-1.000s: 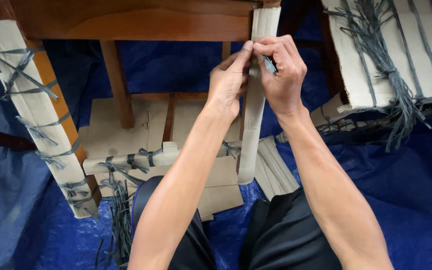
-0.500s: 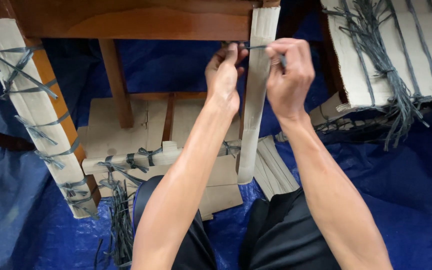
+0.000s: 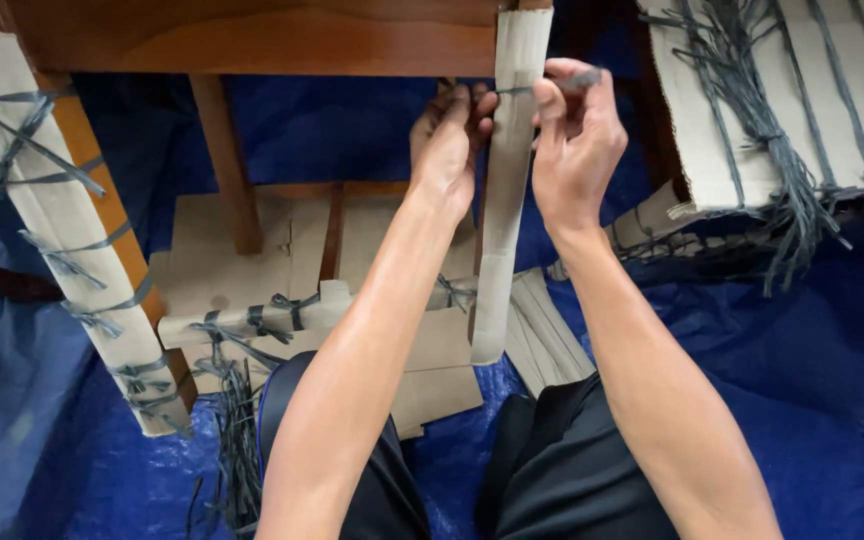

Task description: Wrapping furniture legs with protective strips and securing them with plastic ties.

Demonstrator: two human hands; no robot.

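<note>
Grey strap (image 3: 514, 91) crossing cardboard strip (image 3: 505, 190) near top, strip standing upright against wooden leg under table (image 3: 282, 40). Right hand (image 3: 574, 140) pinching strap end right of strip, fingers clenched. Left hand (image 3: 449, 140) gripping strap's other end left of strip. Second wrapped leg (image 3: 62, 230) at far left, tied with several straps. Loose strap bundle (image 3: 237, 450) lying on blue tarp (image 3: 812, 380). Flat cardboard (image 3: 252, 260) beyond knees.

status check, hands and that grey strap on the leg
Left hand and right hand pinch grey strap taut across cardboard strip. Nothing in the way.
</note>
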